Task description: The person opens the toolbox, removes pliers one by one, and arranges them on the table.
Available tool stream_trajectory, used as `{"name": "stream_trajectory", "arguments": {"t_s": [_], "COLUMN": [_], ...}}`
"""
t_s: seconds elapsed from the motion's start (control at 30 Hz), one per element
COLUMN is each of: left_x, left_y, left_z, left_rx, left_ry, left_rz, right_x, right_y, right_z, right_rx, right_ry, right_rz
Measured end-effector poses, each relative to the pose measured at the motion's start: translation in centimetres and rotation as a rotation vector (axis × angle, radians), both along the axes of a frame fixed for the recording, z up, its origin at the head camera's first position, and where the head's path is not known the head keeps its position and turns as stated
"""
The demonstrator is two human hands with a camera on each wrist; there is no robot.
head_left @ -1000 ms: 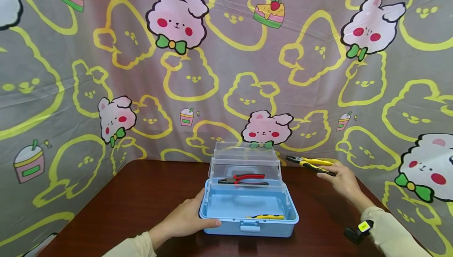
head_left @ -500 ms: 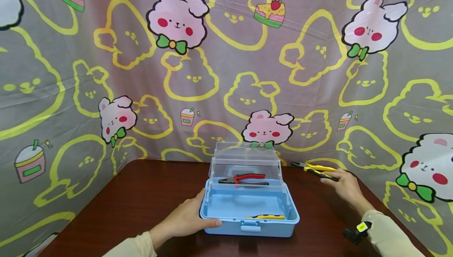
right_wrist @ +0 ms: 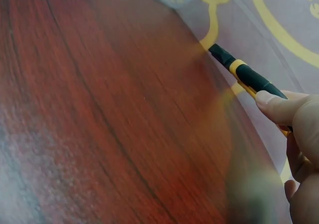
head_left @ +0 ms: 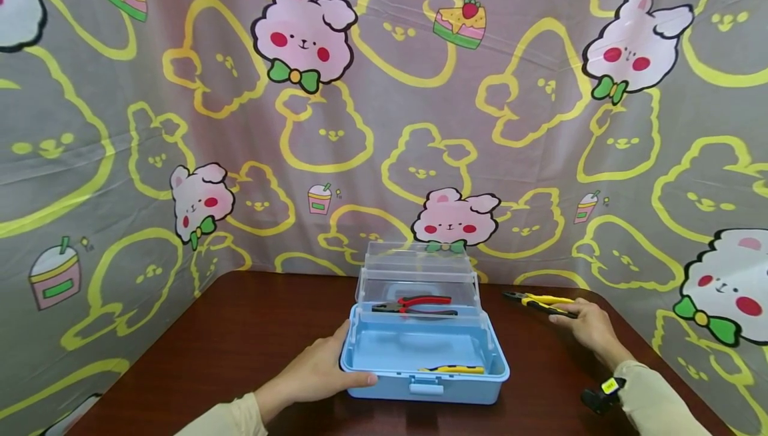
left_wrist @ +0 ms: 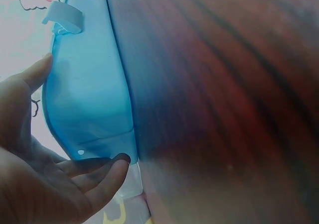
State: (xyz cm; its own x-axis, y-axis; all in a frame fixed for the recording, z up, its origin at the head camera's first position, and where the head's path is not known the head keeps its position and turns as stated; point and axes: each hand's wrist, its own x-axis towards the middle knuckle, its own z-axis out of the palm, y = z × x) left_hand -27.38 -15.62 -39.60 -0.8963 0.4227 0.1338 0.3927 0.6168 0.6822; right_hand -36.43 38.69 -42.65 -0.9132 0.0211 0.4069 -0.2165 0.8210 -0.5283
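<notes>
A light blue toolbox (head_left: 366, 393) stands with its clear lid and tray raised. My left hand (head_left: 315, 368) holds its left front corner, thumb at the front and fingers along the side (left_wrist: 89, 99). My right hand (head_left: 594, 331) grips yellow-and-black pliers (head_left: 547, 301) by the handles, low over the far right of the table; the right wrist view shows the thumb on the black handle (right_wrist: 256, 79). Whether the pliers touch the table I cannot tell. Red-and-black pliers (head_left: 427, 300) lie in the raised clear tray. Inside the box, a yellow-and-black tool (head_left: 462, 369) is partly hidden behind the front rim.
The dark red-brown wooden table (head_left: 270, 309) carries the box near its front middle. A patterned curtain (head_left: 360, 123) closes off the back and both sides. The clear raised lid (head_left: 417, 259) rises at the back of the box. A latch (head_left: 427, 388) hangs on its front.
My right hand has lowered the yellow-and-black pliers towards the table and shifted them slightly right. The left hand and the toolbox have stayed in place.
</notes>
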Motion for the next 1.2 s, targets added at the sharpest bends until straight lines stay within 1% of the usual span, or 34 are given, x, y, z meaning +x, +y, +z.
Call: {"name": "stream_trajectory", "arguments": {"t_s": [0.13, 0.27, 0.57, 0.67, 0.83, 1.0, 1.1, 1.2], "left_x": [0.0, 0.0, -0.1, -0.1, 0.0, 0.1, 0.2, 0.2], "left_y": [0.0, 0.0, 0.0, 0.0, 0.0, 0.1, 0.2, 0.2], "left_z": [0.0, 0.0, -0.2, -0.2, -0.1, 0.0, 0.0, 0.1], "left_rx": [0.014, 0.015, 0.001, 0.0, 0.002, -0.007, -0.007, -0.001], "left_ry": [-0.018, -0.03, 0.007, 0.006, -0.01, 0.006, 0.012, 0.009], "left_rz": [-0.004, 0.0, -0.005, -0.001, 0.011, 0.01, 0.008, 0.004], "right_x": [-0.2, -0.4, -0.7, -0.7, -0.8, -0.5, -0.4, -0.5], "right_y": [0.3, 0.7, 1.8, 1.8, 1.7, 1.8, 1.9, 1.8], "right_z": [-0.3, -0.4, -0.5, -0.5, -0.4, -0.2, -0.2, -0.1], "right_rx": [0.001, -0.004, 0.0, -0.005, -0.046, -0.033, -0.018, -0.021], "right_ry": [-0.018, -0.057, -0.122, -0.154, -0.223, -0.29, -0.301, -0.293], "right_rz": [0.002, -0.006, -0.016, -0.021, -0.037, -0.065, -0.066, -0.053]}}
